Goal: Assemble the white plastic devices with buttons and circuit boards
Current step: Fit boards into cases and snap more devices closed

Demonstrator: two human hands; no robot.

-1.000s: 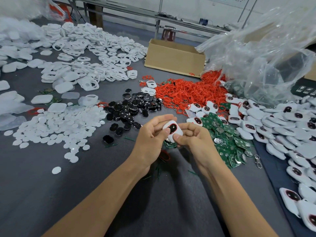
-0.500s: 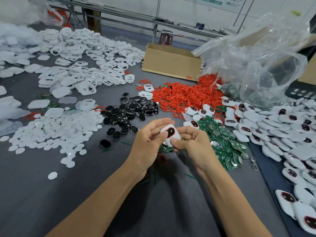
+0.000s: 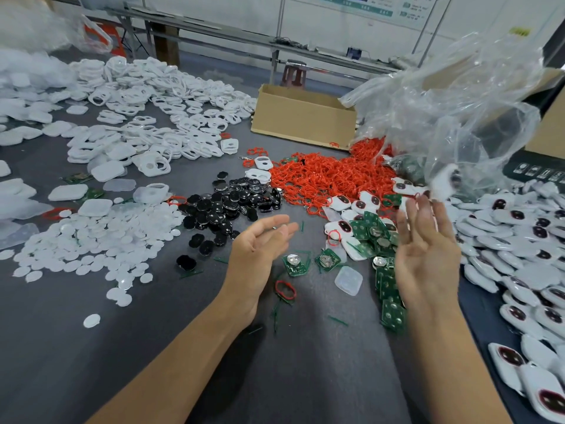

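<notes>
My left hand (image 3: 263, 243) and my right hand (image 3: 425, 249) hover palm-in over the grey table, fingers straight, both holding nothing. A blurred white device with a dark button (image 3: 445, 181) is in the air just beyond my right fingertips, above the heap of assembled white devices (image 3: 519, 240). Green circuit boards (image 3: 376, 234) lie heaped between my hands and under my right one, and two single boards (image 3: 295, 264) rest near my left wrist. A loose red ring (image 3: 286, 289) and a clear rubber pad (image 3: 348, 280) lie on the table between my forearms.
Black buttons (image 3: 232, 200) are piled beyond my left hand, with a red ring heap (image 3: 330, 175) behind. White discs (image 3: 91, 240) and white shells (image 3: 153, 117) cover the left side. A cardboard box (image 3: 302, 117) and a clear plastic bag (image 3: 443, 111) stand at the back right.
Both hands were pinching one white device between them. They have let go and spread apart, and the device now flies off to the right towards the assembled heap.
</notes>
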